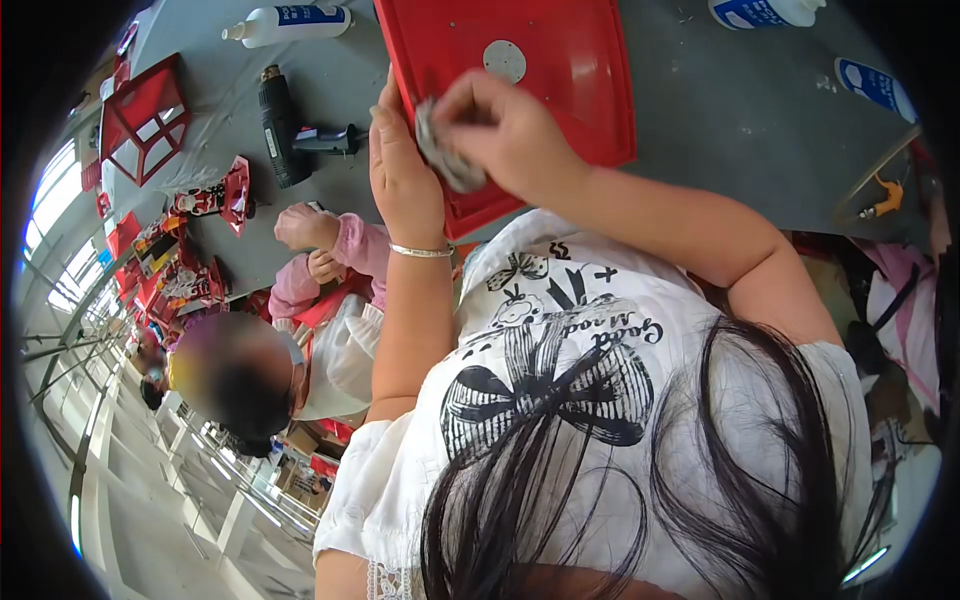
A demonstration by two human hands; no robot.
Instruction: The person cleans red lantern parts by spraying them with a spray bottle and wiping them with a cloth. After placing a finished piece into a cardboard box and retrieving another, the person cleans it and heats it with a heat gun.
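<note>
A shallow red plastic tray (565, 70) lies at the grey tabletop's (700, 130) near edge, extending away; the left hand (408, 175), fingers straight, braces its left side, where the right hand (515, 135) grips a crumpled grey cloth (448, 160).

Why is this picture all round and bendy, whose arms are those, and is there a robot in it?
No robot here, just a person with two bare hands. There is one picture, from a camera worn on the head, looking down, so you see the person's own white shirt and arms. The view is round, with black corners, and things near its edges look bent.

The left hand rests against the edge of a red tray. The right hand holds a grey, blurry thing, perhaps a cloth, against the tray.

On the grey table are white bottles with blue labels and a black gun-shaped tool. The pink sleeves belong to somebody else.
</note>
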